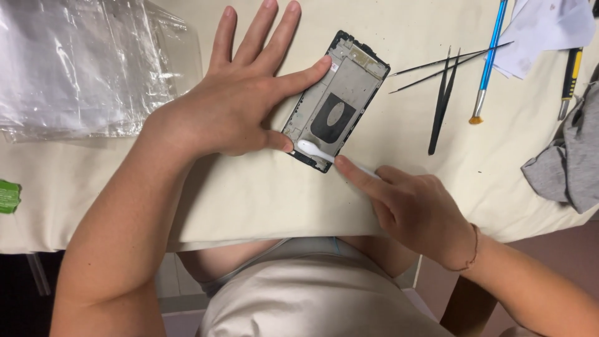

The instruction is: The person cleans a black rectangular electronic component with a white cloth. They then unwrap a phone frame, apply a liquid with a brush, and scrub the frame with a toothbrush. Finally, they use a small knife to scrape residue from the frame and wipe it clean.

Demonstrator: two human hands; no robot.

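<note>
A phone frame (340, 93) with its back off lies tilted on the cream table cover (249, 187), showing a grey metal plate and a dark oval patch. My left hand (243, 93) rests flat beside it, with thumb and forefinger pressing its left edge. My right hand (412, 209) grips a white plastic pry tool (315, 150), forefinger stretched along it. The tool's rounded tip sits at the frame's lower corner, close to my left thumb.
Two pairs of black tweezers (444, 87) and a blue-handled brush (488, 62) lie right of the phone. White paper (543, 31), a yellow-black tool (569, 81) and grey cloth (571, 162) sit at far right. Clear plastic bags (81, 62) fill the left; a green scrap (9, 196) lies at the left edge.
</note>
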